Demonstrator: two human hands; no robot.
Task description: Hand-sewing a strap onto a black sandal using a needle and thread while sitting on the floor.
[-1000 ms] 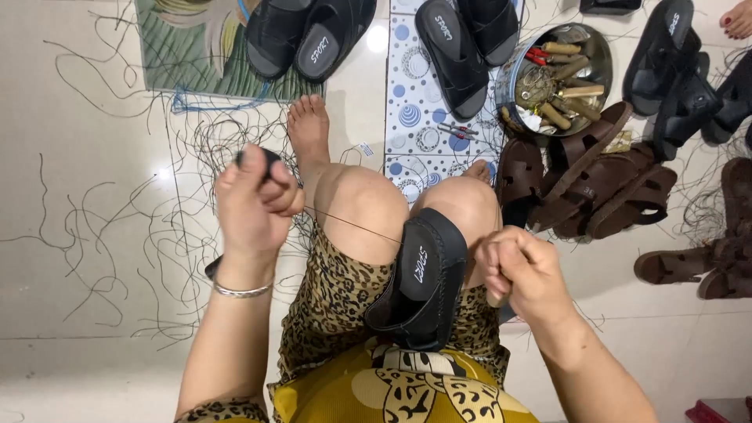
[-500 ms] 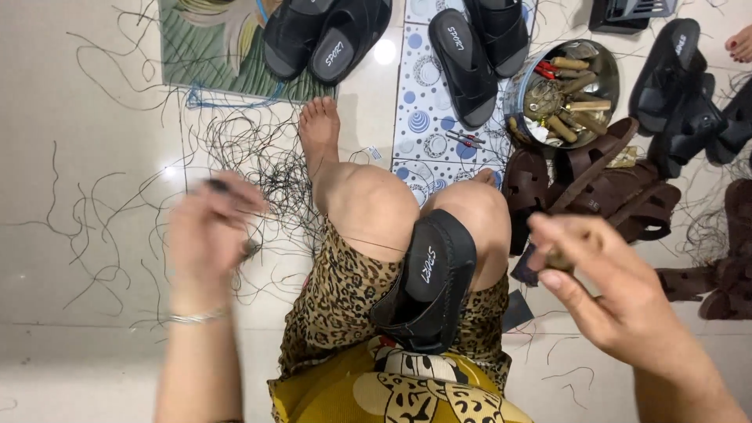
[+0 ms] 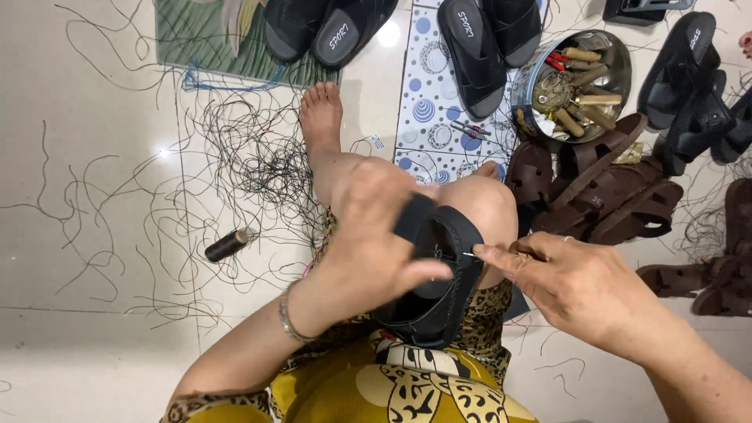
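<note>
**Q:** What do the two hands hold?

**A:** The left hand (image 3: 376,243) is closed around a black sandal (image 3: 439,290), its thumb lying across the sole's edge and its fingers wrapped over the strap. The right hand (image 3: 576,290) is pinched shut, forefinger and thumb meeting at the sandal's right rim, where a thin bright needle (image 3: 468,254) shows at the fingertips.

**Q:** Where does the sandal lie?

**A:** It rests on the person's lap, propped against the bent knees (image 3: 478,207), toe end pointing away from the camera. A row of stitches runs along its right edge.

**Q:** What surrounds the worker?

**A:** The pale tiled floor (image 3: 94,141) is strewn with loose black thread (image 3: 243,157), thickest just left of the bare foot (image 3: 319,117). A dark thread spool (image 3: 227,245) lies on the floor, well left of the left hand. Ahead of the knees, a round metal tin (image 3: 572,82) holds wooden-handled tools. Two pairs of black sandals (image 3: 329,31) sit at the top on patterned mats. A heap of brown sandals (image 3: 595,196) lies to the right of the knees, near the right hand.

**Q:** Anything on the wrists?

**A:** A silver bangle (image 3: 288,317) circles the left wrist.
</note>
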